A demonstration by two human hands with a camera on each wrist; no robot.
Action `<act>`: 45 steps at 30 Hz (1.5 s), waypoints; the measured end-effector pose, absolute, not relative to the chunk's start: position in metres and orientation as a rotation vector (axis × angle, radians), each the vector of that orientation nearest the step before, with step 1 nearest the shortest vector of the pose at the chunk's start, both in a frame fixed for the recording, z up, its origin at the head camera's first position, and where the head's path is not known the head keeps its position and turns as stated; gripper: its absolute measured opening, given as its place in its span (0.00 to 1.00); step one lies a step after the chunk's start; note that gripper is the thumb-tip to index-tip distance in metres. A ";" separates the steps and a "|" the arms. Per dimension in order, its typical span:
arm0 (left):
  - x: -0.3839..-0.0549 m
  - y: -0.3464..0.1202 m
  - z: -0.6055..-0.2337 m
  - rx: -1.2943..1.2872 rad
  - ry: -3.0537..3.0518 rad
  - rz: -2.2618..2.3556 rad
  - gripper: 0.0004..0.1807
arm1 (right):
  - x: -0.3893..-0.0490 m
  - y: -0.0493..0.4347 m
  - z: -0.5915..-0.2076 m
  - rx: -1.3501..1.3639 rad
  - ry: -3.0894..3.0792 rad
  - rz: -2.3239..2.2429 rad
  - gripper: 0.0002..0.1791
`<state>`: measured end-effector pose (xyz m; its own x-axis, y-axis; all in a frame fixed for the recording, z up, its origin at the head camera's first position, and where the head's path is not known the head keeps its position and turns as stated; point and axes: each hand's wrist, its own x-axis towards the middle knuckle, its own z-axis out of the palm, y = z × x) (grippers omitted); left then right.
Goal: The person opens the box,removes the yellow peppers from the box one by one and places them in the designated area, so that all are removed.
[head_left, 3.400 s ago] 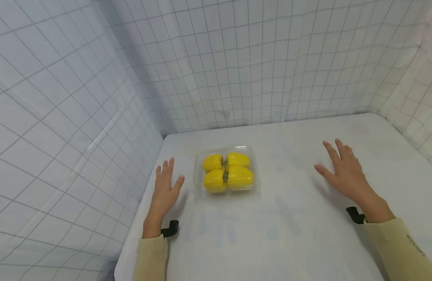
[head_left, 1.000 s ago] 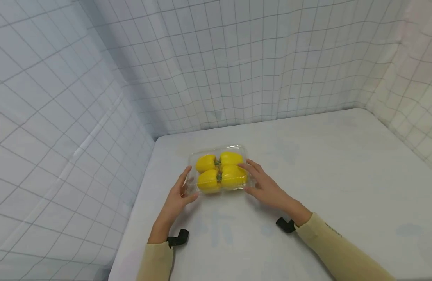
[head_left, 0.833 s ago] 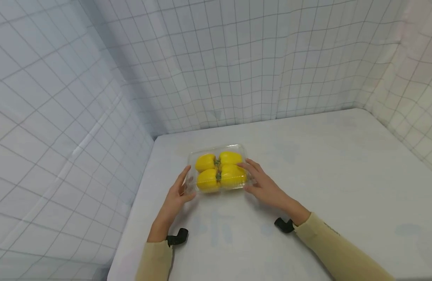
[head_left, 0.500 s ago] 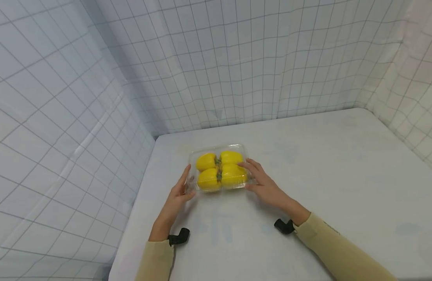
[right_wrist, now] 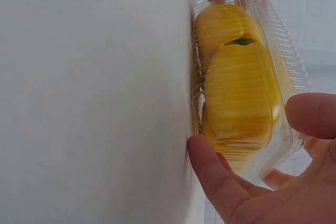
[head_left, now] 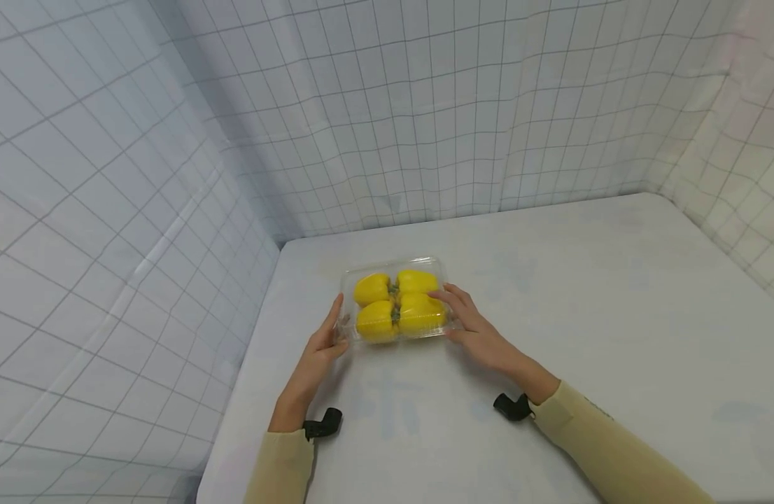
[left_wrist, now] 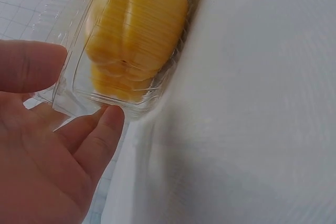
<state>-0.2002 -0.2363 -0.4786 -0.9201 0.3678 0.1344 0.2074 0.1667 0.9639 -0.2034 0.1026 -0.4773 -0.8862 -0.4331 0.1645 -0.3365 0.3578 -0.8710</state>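
Observation:
A clear plastic clamshell box (head_left: 396, 266) holds several yellow bell peppers (head_left: 422, 313) with green stems. My left hand (head_left: 311, 360) grips its left end: in the left wrist view the thumb (left_wrist: 31, 65) lies on the rim and the fingers (left_wrist: 100, 140) reach under the lower corner. At the right end my right hand (head_left: 481, 339) holds the box, its thumb (right_wrist: 312, 115) at the rim and a fingertip (right_wrist: 202, 150) low by the tabletop. The lid looks closed. Whether the box's underside is lifted off the table I cannot tell.
The box is over the left part of a white-covered table (head_left: 588, 294). Grid-patterned white curtains (head_left: 425, 112) stand along the back, left and right. Small black mounts (head_left: 324, 423) sit at both wrists, below light tan sleeves (head_left: 280, 465).
Both hands, earlier spread apart over the table, have come to the box's two ends. Over the last second the left fingers and thumb have closed in on it; the box has barely shifted.

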 end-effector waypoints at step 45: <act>-0.192 -0.229 -0.447 0.449 2.492 1.725 0.45 | -0.204 0.116 -0.465 -0.738 2.669 -1.375 0.44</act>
<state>-0.1915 -0.2289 -0.4466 -0.9541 0.2816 0.1016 0.1943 0.3241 0.9258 -0.2044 0.1163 -0.4650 -0.8847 -0.4344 0.1690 -0.3898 0.4906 -0.7793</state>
